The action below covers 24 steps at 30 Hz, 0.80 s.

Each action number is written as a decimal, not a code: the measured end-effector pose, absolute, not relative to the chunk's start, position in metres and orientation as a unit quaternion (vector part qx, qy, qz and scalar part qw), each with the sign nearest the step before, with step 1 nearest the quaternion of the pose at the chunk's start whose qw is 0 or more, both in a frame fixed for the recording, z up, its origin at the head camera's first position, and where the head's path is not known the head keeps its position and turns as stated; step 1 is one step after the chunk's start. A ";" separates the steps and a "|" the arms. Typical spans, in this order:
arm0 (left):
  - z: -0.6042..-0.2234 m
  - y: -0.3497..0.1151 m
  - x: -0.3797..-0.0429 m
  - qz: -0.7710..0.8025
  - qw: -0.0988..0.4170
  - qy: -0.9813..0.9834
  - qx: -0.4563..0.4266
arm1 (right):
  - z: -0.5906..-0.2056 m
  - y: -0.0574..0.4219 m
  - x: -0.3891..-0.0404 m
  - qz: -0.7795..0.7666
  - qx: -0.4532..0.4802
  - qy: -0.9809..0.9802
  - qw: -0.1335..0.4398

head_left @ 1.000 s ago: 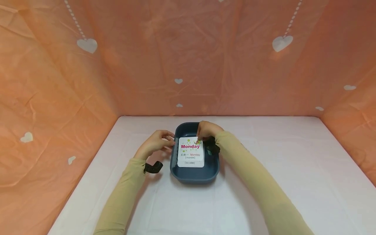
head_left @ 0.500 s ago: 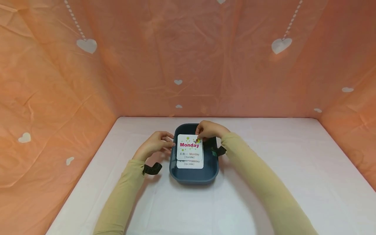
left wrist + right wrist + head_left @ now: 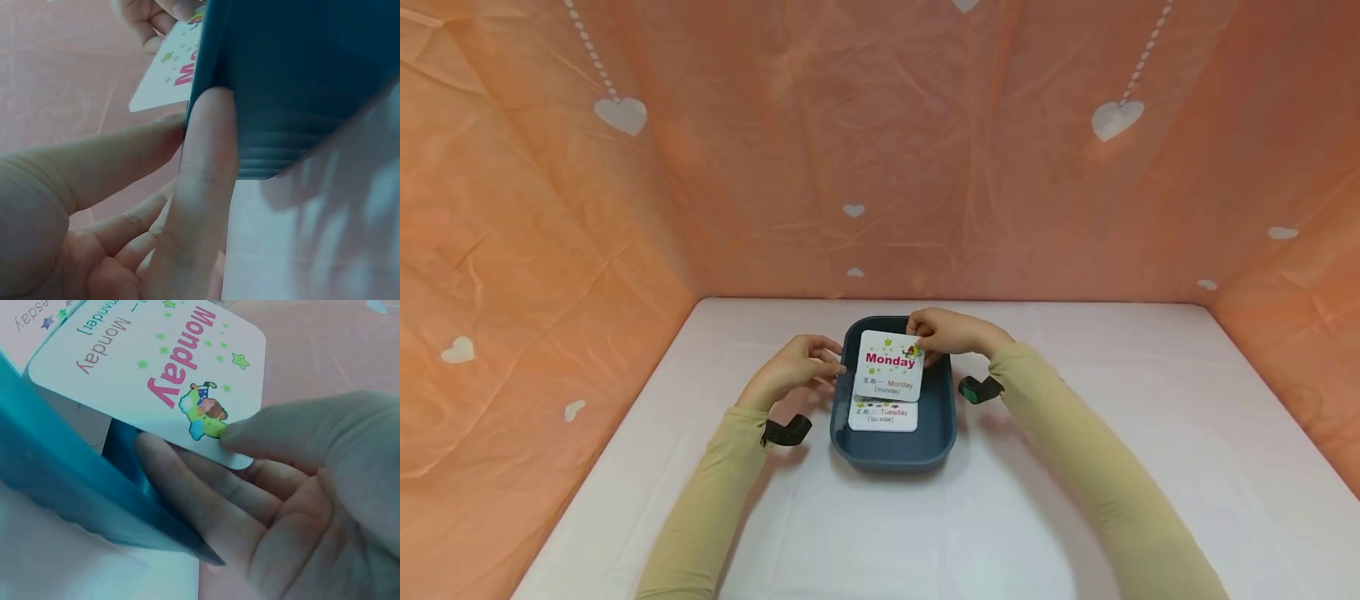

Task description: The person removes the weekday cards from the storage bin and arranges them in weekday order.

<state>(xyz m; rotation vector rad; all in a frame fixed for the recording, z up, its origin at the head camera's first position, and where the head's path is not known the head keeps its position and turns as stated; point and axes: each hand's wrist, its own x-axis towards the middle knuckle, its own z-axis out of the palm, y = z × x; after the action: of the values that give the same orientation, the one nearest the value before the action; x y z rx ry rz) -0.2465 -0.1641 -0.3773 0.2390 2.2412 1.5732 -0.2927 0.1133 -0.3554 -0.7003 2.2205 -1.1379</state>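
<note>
A white flash card (image 3: 889, 367) printed "Monday" is raised and slightly tilted over a dark blue tray (image 3: 895, 457). My right hand (image 3: 953, 331) pinches its upper right corner, with the thumb on the printed face and fingers beneath, as the right wrist view shows. Lying in the tray is a second flash card (image 3: 883, 417), "Tuesday", its upper part covered by the first. On the tray's left side my left hand (image 3: 797, 367) grips the rim. The left wrist view has its thumb at the rim and its index finger (image 3: 209, 162) along the outer wall.
The tray stands on a white-covered table (image 3: 880, 533), towards its back edge. Orange cloth (image 3: 1000, 183) with white hearts hangs behind and at both sides. A black strap device (image 3: 787, 430) sits at the left wrist, another black device (image 3: 980, 389) at the right.
The right hand has lifted the Monday card and shifted it away from me and slightly right, tilting it. More of the Tuesday card shows. The left hand stays at the tray's rim.
</note>
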 end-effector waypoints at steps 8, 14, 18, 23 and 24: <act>-0.379 -0.165 -0.248 0.569 0.200 0.793 0.080 | -0.350 0.132 -0.292 -0.448 -0.255 0.819 0.250; -0.378 -0.165 -0.249 0.566 0.196 0.796 0.080 | -0.340 0.149 -0.292 -0.472 -0.246 0.819 0.215; -0.379 -0.165 -0.250 0.570 0.203 0.793 0.072 | -0.336 0.161 -0.292 -0.492 -0.234 0.816 0.192; -0.382 -0.165 -0.250 0.574 0.207 0.790 0.061 | -0.332 0.175 -0.292 -0.518 -0.209 0.810 0.176; -0.382 -0.165 -0.250 0.574 0.206 0.790 0.060 | -0.331 0.179 -0.291 -0.520 -0.206 0.811 0.173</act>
<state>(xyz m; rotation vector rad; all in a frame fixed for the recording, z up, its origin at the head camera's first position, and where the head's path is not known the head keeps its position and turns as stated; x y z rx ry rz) -0.2503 -0.1649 -0.3822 0.1671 2.2010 1.6000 -0.2911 0.1785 -0.3308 -0.5844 2.3003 -1.4736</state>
